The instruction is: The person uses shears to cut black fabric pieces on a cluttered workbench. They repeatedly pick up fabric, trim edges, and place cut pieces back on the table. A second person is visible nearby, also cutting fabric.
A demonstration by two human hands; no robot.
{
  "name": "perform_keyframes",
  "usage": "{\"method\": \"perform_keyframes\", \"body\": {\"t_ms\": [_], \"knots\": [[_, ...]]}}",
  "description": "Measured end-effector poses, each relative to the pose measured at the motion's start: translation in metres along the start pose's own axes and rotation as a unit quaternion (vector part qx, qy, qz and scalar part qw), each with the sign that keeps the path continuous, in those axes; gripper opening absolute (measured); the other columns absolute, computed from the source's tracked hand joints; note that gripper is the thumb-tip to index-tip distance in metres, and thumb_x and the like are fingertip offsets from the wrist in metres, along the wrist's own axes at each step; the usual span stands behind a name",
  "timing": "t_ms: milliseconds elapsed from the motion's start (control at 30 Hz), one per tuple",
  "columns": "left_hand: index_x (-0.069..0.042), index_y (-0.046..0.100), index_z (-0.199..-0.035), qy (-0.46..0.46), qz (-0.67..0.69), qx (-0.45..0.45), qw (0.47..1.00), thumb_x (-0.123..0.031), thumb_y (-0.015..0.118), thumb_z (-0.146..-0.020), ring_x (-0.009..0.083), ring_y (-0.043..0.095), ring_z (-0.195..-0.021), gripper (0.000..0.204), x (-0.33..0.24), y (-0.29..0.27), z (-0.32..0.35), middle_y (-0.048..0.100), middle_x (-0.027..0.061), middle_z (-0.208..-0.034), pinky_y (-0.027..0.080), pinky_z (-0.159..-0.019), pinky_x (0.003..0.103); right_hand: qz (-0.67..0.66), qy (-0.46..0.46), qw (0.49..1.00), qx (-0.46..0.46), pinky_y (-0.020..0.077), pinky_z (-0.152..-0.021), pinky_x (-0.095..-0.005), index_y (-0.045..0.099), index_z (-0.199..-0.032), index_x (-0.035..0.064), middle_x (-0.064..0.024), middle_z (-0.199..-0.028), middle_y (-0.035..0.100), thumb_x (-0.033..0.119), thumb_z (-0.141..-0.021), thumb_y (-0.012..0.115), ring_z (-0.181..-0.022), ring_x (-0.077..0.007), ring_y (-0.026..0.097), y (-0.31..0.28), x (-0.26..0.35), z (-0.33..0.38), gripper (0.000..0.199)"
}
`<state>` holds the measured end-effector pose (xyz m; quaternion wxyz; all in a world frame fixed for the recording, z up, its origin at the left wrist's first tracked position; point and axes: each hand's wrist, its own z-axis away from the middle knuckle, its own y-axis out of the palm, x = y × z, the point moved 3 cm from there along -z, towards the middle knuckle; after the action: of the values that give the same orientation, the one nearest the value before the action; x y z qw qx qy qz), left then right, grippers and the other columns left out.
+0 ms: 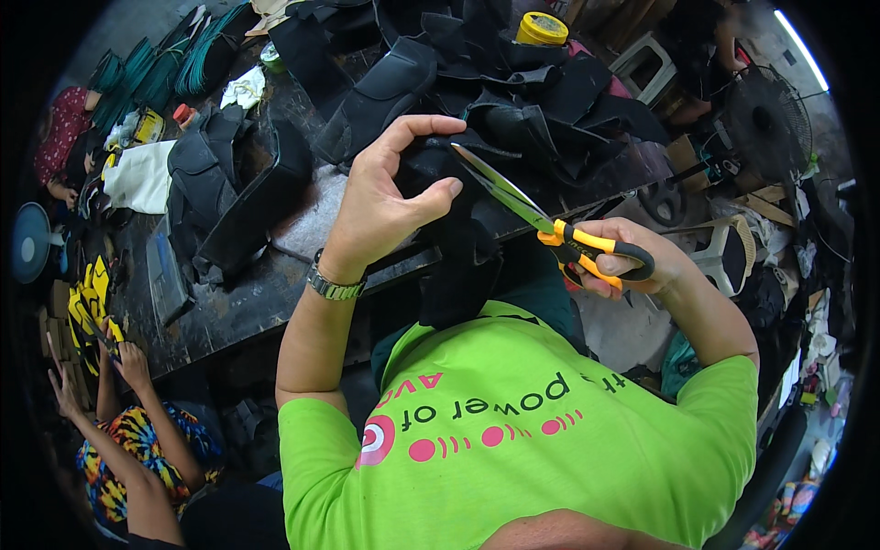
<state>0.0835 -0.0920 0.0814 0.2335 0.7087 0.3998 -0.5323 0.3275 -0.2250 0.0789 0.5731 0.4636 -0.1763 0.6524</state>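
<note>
Head: pointed scissors [553,232], black fabric [464,261]

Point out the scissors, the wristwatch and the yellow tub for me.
Scissors [553,229]: head view, where the blades meet the yellow-and-black handles.
Wristwatch [336,290]: head view, on its metal band.
Yellow tub [542,27]: head view, on its round top.

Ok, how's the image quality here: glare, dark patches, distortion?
Head view: the long white tube light at upper right is blown out; the heaped black padded pieces lose detail in their folds; fisheye blackens the corners and stretches the rim; the steel scissors with yellow-and-black handles look fairly sharp, their blades shining greenish.
</note>
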Motion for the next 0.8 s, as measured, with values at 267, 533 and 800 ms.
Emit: {"method": "perform_keyframes", "body": {"t_ms": [267,533,800], "knots": [[-0.001,0.059,-0.116,0.003,-0.016,0.0,1.0,-0.004,0.067,-0.074,0.0097,0.062,-0.089,0.043,-0.001,0.001,-0.003,0.065,0.0054,-0.1,0.05,-0.084,0.024,0.048,0.012,0.998,-0.025,0.0462,-0.047,-0.0178,0.056,-0.097,0.0045,-0.0014,-0.066,0.061,0.028,-0.08,0.076,-0.054,-0.007,0.059,0.006,0.005,0.007,0.035],[-0.001,0.06,-0.116,0.02,-0.025,-0.013,0.999,-0.004,0.067,-0.073,0.0105,0.061,-0.093,0.043,0.001,0.0,-0.004,0.064,0.0054,-0.104,0.048,-0.087,0.024,0.107,0.012,0.993,-0.046,0.0471,-0.049,-0.0177,0.057,-0.092,0.0042,-0.0027,-0.066,0.063,0.029,-0.08,0.077,-0.054,-0.0071,0.06,0.008,0.007,0.011,0.034],[-0.002,0.061,-0.115,0.005,-0.05,0.001,0.999,-0.004,0.067,-0.074,0.0093,0.061,-0.089,0.042,-0.003,-0.001,-0.006,0.065,0.0053,-0.101,0.048,-0.084,0.024,0.105,-0.015,0.993,-0.045,0.0455,-0.048,-0.0171,0.056,-0.091,0.0036,-0.0018,-0.063,0.061,0.03,-0.079,0.077,-0.051,-0.0064,0.058,0.014,0.005,0.002,0.036]]}}
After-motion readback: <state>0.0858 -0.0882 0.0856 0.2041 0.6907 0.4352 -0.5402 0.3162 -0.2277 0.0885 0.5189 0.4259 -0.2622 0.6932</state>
